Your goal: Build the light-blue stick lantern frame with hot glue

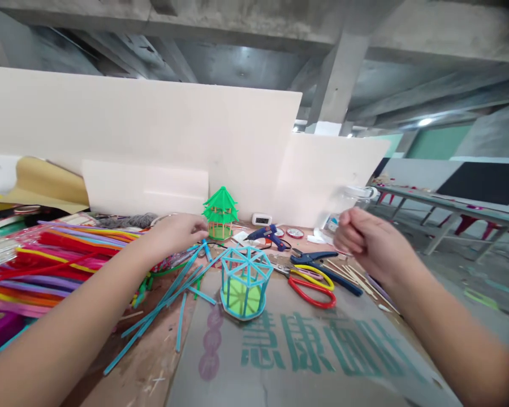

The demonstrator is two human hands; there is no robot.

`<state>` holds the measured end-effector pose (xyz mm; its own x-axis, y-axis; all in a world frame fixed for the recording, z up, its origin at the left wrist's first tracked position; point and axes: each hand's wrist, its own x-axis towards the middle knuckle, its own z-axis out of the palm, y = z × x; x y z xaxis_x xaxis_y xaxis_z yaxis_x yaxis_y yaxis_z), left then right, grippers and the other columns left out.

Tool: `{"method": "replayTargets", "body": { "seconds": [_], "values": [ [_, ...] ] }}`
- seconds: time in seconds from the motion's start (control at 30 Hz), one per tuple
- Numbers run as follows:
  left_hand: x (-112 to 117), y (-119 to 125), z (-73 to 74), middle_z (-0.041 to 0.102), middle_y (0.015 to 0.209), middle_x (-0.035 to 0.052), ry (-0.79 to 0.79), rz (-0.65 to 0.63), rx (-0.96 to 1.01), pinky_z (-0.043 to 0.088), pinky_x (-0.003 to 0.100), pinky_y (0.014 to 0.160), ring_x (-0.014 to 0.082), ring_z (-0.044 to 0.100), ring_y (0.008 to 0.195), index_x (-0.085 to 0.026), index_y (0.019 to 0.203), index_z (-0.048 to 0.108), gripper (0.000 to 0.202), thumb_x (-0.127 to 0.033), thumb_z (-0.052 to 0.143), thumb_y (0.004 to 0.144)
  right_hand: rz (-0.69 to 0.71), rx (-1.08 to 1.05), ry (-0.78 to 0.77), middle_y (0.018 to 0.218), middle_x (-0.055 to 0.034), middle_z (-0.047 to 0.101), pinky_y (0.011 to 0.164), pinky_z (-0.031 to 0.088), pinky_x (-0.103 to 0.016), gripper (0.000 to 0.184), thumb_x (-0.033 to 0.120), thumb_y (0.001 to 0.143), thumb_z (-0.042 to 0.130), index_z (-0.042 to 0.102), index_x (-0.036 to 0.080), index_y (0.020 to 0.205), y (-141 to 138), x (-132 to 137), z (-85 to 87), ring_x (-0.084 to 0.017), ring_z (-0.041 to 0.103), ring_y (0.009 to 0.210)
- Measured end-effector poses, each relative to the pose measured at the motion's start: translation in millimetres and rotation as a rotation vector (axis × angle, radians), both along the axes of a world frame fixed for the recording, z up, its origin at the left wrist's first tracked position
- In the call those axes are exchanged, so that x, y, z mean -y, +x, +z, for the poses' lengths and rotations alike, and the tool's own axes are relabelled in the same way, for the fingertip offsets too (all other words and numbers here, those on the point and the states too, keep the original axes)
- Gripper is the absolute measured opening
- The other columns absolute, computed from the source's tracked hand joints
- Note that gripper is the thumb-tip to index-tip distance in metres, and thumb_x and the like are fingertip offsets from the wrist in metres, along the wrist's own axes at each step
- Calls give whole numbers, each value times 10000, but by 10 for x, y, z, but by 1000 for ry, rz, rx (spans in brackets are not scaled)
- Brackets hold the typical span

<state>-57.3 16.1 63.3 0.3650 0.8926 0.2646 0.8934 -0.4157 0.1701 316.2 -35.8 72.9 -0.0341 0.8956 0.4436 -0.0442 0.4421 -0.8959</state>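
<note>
My left hand (178, 234) is over the left side of the table, its fingers curled together beside the green pagoda model (220, 213). Whether they touch it or pinch something small I cannot tell. My right hand (367, 240) is raised at the right with its fingers folded into a fist. Anything inside that fist is hidden. Just behind it is a clear plastic jar (358, 195) with a white lid. Between my hands, a light-blue eight-sided frame (246, 265) with a yellow-green base stands upright on a printed grey sheet (322, 362). Loose light-blue strips (169, 299) lie to its left.
Colourful pipe cleaners (46, 265) are piled at the left. Red and yellow handled scissors (311, 285), dark blue pliers (322, 265), a blue glue gun (265, 234) and thin wooden sticks (356, 277) lie behind and right of the frame. White boards (152, 124) stand behind.
</note>
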Motion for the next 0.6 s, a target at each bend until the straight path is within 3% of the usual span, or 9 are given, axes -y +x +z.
{"method": "replayTargets", "body": {
  "seconds": [0.07,0.13,0.17,0.23,0.33,0.43,0.5,0.6],
  "values": [
    [135,160,28,746,1059,51,64,-72,64,485,313,802,240,677,929,-242,1051,730,362,-428,472,878,-168,99,88,481,75,280,422,201,-239,289,483,893,598,603,220,774,80,82,92,-86,228,424],
    [315,335,53,736,1064,56,93,-163,157,483,325,818,241,659,963,-224,1050,727,354,-417,468,903,-295,230,145,516,54,336,442,206,-250,294,494,903,586,639,215,828,65,190,110,-95,288,468],
    [419,426,56,729,1076,48,82,-235,246,486,315,820,230,651,976,-232,1057,722,346,-424,473,912,-291,294,148,527,46,358,451,222,-251,301,496,913,573,649,213,846,11,260,89,-99,315,486],
    [647,609,28,698,1136,44,17,-377,444,492,301,829,201,638,969,-255,1218,642,350,-353,483,923,-85,358,115,547,42,385,471,270,-242,307,483,945,523,642,214,857,-182,430,7,-100,355,507],
    [958,859,-94,696,979,28,-340,-623,610,506,260,719,150,632,805,-278,1477,332,570,-223,467,926,255,507,143,679,4,527,530,375,-235,324,430,989,451,646,203,869,-538,702,-122,-100,457,572],
    [1117,1015,-234,661,1000,51,-540,-818,640,493,236,769,150,614,908,-179,1247,555,352,-154,470,907,403,608,165,688,-11,564,588,429,-243,323,384,1001,435,663,198,868,-717,857,-143,-116,533,624],
    [1133,1041,-280,620,794,4,-588,-796,598,463,198,635,115,580,714,-170,1072,645,242,-185,456,922,398,655,139,665,-13,579,572,434,-249,316,388,996,440,682,210,900,-691,845,-106,-125,547,601],
    [1131,988,-241,580,644,-28,-479,-682,481,390,194,541,94,491,549,-208,956,712,279,-249,435,951,243,817,85,672,-27,617,540,422,-264,325,432,976,457,712,231,958,-525,673,-52,-144,540,575]
  ]
}}
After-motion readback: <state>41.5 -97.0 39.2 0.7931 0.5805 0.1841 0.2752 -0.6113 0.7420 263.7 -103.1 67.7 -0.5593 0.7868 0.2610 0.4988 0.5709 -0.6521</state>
